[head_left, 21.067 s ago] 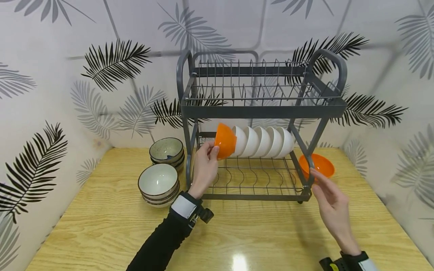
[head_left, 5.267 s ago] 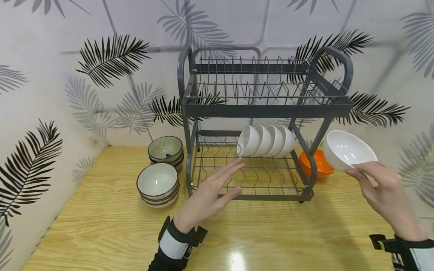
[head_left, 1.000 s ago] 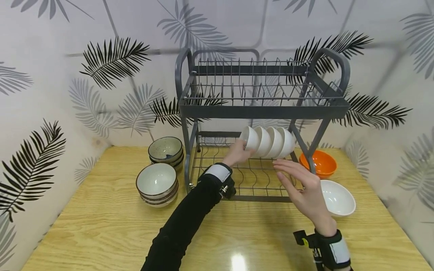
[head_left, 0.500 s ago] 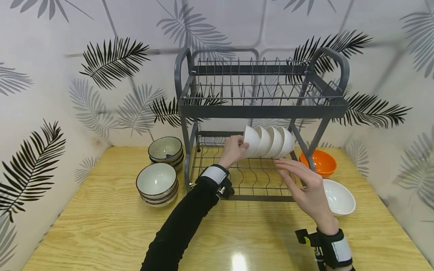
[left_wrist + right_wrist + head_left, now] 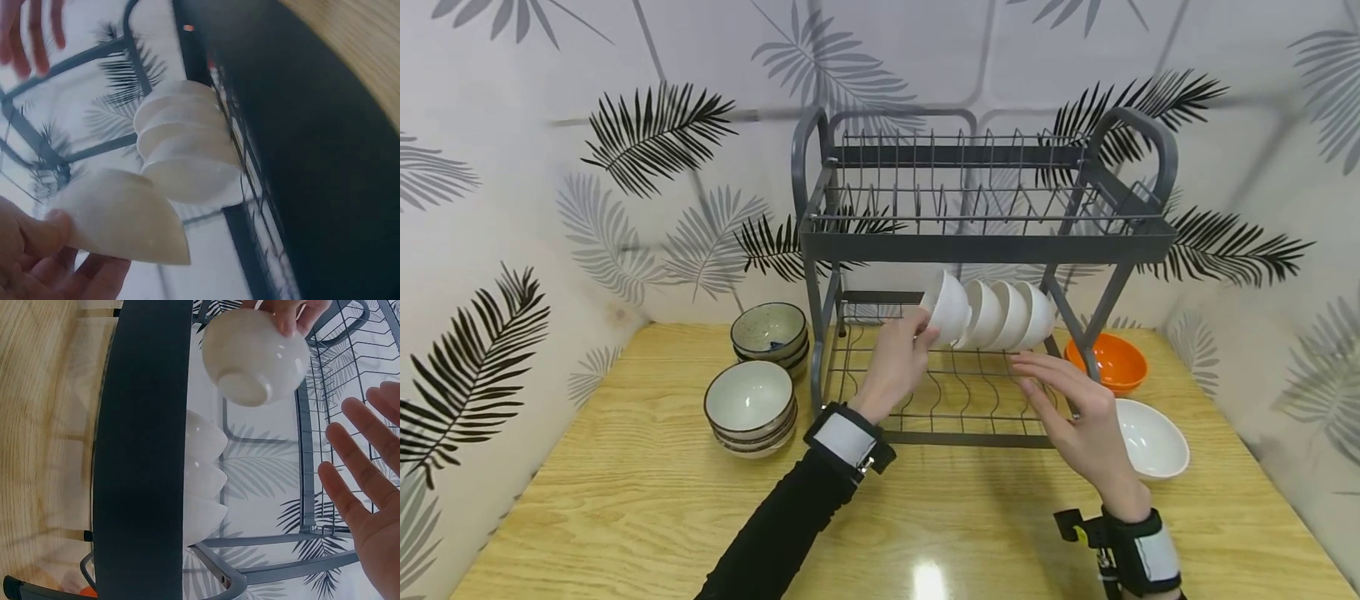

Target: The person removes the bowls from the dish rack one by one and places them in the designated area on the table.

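Note:
My left hand [image 5: 895, 360] pinches a white bowl [image 5: 948, 310] by its rim, thumb on one side and fingers on the other. This bowl is tilted on its side, a little left of a row of 3 white bowls [image 5: 1011, 315] standing on edge in the rack's lower tier. In the left wrist view the held bowl [image 5: 119, 215] stands apart from the row. My right hand [image 5: 1078, 417] holds nothing; its fingers are extended in front of the rack's lower right side. Behind its wrist, a white bowl [image 5: 1152, 439] rests upright on the table.
The dark two-tier dish rack [image 5: 985, 247] has a bare wire upper tier. Stacked orange bowls [image 5: 1116, 364] stand right of it. To the left are a stack of white dark-rimmed bowls [image 5: 749, 402] and a stack of speckled green bowls [image 5: 769, 330]. A patterned wall is behind.
Over the last second my left hand has gripped the leftmost white bowl and drawn it left, away from the row. Earlier, an orange bowl and another white bowl left the rack to the right side.

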The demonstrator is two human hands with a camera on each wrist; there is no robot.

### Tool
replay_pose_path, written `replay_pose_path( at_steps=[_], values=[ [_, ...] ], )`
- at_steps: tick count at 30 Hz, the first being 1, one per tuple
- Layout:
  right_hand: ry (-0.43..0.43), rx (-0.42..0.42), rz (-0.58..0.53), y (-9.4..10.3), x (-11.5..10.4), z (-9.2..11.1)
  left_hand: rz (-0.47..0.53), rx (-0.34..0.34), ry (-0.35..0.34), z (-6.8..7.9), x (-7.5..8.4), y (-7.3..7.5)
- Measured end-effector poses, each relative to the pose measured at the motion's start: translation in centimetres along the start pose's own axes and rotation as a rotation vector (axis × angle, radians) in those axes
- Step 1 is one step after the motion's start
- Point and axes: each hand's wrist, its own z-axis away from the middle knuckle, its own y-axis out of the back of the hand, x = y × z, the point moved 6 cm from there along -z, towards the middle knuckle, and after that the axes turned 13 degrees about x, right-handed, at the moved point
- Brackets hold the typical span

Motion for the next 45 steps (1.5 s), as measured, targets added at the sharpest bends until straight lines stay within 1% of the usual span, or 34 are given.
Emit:
replay_pose_path(
  at_steps=[4,7,11,13,15,20,23,27,31,37,39,42,45],
  values=[
    [0.003,-0.007,0.010,0.0,-0.1,-0.1,-0.146,-0.026,-0.157,2.2,1.1,0.6],
    [-0.009,-0.027,0.030,-0.1,-0.2,-0.1,-0.277,-0.023,-0.298,3.8,1.9,1.1],
    [-0.026,-0.062,0.037,-0.3,-0.3,0.0,-0.447,0.004,-0.493,5.5,2.8,1.6],
    [-0.028,-0.080,0.028,-0.6,-0.4,0.1,-0.485,0.009,-0.554,6.2,3.0,1.8],
    [-0.027,-0.100,0.020,-0.9,-0.5,0.2,-0.504,0.006,-0.596,6.8,3.2,2.1],
    [-0.034,-0.165,0.007,-1.9,-1.0,0.6,-0.487,-0.028,-0.638,8.1,3.3,2.9],
    [-0.004,-0.190,-0.015,-2.6,-1.5,0.8,-0.469,-0.032,-0.657,8.7,3.3,3.3],
    [0.056,-0.208,-0.027,-3.5,-1.9,1.2,-0.458,-0.020,-0.678,9.3,3.1,3.5],
    [0.104,-0.224,-0.021,-4.3,-2.3,1.5,-0.448,-0.023,-0.687,9.5,2.8,3.5],
    [0.180,-0.271,-0.024,-5.2,-2.9,1.7,-0.447,-0.041,-0.701,9.6,2.5,3.7],
    [0.213,-0.277,-0.007,-5.3,-3.0,1.9,-0.449,-0.045,-0.700,9.6,2.5,3.8],
    [0.237,-0.288,0.029,-5.5,-3.3,2.0,-0.440,-0.053,-0.694,9.7,2.3,3.9],
    [0.232,-0.306,0.073,-5.5,-3.3,2.2,-0.415,-0.051,-0.700,9.7,2.4,3.9]
  ],
)
